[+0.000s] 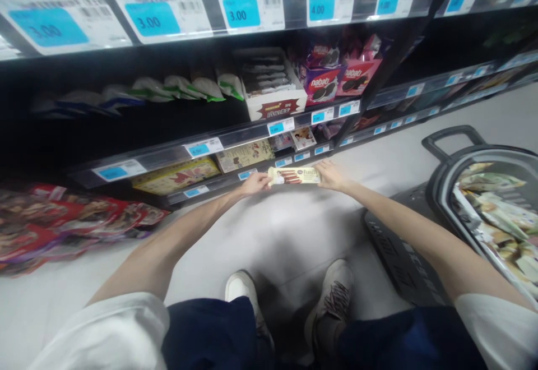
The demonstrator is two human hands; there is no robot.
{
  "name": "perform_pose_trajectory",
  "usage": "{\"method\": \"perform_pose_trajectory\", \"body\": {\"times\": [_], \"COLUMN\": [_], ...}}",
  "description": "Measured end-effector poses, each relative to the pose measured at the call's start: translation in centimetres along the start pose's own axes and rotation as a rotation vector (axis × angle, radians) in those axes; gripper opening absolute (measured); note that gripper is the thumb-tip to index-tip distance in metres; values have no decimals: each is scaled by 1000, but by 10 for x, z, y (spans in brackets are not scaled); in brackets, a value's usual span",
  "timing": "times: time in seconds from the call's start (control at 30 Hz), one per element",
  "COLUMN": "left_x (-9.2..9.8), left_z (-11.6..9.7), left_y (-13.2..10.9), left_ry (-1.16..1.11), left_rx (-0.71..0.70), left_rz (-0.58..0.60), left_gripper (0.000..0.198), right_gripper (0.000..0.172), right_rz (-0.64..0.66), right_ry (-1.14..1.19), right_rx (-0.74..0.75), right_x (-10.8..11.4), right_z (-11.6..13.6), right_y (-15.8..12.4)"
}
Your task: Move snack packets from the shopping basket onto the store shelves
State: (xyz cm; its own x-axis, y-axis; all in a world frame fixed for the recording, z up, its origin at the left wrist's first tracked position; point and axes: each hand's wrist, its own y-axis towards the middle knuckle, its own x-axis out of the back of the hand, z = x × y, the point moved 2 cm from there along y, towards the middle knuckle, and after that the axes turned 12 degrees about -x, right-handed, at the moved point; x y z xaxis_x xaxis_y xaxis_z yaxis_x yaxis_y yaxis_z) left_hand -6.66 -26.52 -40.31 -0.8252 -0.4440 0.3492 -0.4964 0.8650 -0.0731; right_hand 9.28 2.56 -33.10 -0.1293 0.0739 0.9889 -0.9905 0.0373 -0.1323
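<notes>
A cream-coloured Franzzi biscuit packet is held level in front of the lower shelf, its printed face turned up toward me. My left hand pinches its left end, and my right hand grips the right end. Just beyond the packet, smaller boxes sit on the bottom shelf. To the left of them lie a beige patterned box and a yellow box.
A dark basket full of packaged snacks stands on the right, its handle raised. Red snack bags lie low at the left. Above, the shelf holds a white carton, nabati boxes and white-green packets.
</notes>
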Motion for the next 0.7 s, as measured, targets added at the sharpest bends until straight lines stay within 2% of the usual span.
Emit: {"method": "perform_pose_trajectory", "body": {"times": [0.3,0.7], "left_x": [-15,-18], "left_z": [-12,-2], "left_y": [2,0], "left_ry": [-49,-97], "left_rx": [-21,5], "left_rz": [36,18], "left_gripper": [48,49], "right_gripper": [57,56], "right_rz": [78,86], "right_ry": [-29,-52], "right_rx": [-31,-9], "right_x": [2,1], "right_z": [-11,-8], "right_y": [-1,-1]}}
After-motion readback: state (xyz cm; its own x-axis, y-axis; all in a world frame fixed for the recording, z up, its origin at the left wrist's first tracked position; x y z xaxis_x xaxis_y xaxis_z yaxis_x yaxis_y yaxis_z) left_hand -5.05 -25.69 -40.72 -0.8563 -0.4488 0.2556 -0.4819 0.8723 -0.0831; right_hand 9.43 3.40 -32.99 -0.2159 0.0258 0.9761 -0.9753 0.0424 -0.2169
